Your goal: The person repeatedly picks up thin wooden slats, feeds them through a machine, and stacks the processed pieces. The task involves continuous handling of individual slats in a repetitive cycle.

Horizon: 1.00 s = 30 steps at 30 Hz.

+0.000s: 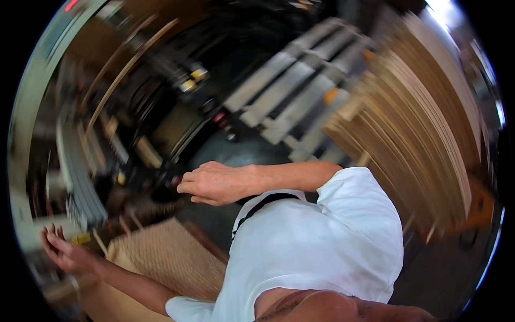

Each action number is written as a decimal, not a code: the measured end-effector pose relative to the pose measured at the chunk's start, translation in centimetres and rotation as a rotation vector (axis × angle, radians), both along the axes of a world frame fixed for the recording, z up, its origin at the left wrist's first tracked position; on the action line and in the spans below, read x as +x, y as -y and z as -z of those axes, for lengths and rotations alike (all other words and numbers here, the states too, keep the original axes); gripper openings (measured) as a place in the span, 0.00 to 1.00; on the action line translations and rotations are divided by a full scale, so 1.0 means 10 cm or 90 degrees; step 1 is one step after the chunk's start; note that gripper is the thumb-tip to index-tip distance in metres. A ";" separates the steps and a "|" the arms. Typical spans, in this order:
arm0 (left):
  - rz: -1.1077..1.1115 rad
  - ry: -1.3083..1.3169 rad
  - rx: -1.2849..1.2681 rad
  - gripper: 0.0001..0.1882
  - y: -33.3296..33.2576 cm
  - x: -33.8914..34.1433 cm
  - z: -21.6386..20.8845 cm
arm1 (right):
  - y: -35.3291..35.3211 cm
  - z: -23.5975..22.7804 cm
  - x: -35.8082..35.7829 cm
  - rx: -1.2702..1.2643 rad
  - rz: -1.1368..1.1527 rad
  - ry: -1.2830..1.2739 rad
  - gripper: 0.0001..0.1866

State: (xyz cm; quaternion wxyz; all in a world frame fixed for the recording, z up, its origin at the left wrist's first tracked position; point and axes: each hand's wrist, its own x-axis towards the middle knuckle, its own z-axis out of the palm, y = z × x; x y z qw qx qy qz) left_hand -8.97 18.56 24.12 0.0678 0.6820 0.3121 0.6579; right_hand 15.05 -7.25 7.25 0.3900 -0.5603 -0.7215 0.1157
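My left hand (67,253) is stretched out at the far left, palm partly turned up and fingers loosely apart, with nothing in it. It is nearest to a pile of thin light-brown boards or sheets (171,257), but apart from it. My right hand (217,184) is held across the front of my white shirt (316,241), its back showing and its fingers curled in. Nothing sticks out of that hand, and it appears to touch nothing. The inside of its fingers is hidden.
A tall stack of wooden boards (402,139) stands at the right, beside an orange object (477,209). A slatted pallet (300,80) lies ahead on the dark floor (241,147). Blurred machinery, grey slats (83,172) and a long curved strip (129,67) fill the left.
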 end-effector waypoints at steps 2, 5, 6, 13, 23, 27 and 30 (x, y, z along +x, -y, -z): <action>0.181 -0.031 -0.017 0.14 0.46 0.79 0.18 | 0.68 -0.15 0.29 0.065 0.162 -0.003 0.19; 0.466 -0.063 -0.086 0.12 1.21 1.91 0.69 | 1.84 -0.42 0.57 0.156 0.465 0.048 0.19; 0.549 -0.069 -0.151 0.11 1.43 2.18 0.83 | 2.24 -0.47 0.62 0.160 0.579 0.109 0.18; 0.871 -0.198 -0.401 0.10 2.52 3.21 1.74 | 4.95 -0.66 0.87 -0.098 1.260 0.646 0.14; 0.683 -0.272 -0.445 0.10 1.07 3.58 2.56 | 5.77 -0.56 0.82 -0.229 1.241 0.478 0.15; 0.501 -0.293 -0.324 0.12 -0.11 3.75 2.72 | 5.46 -0.80 0.94 -0.298 1.123 0.645 0.18; 0.289 -0.385 -0.271 0.15 -1.33 3.90 2.81 | 4.57 -1.11 1.12 -0.231 1.089 0.669 0.20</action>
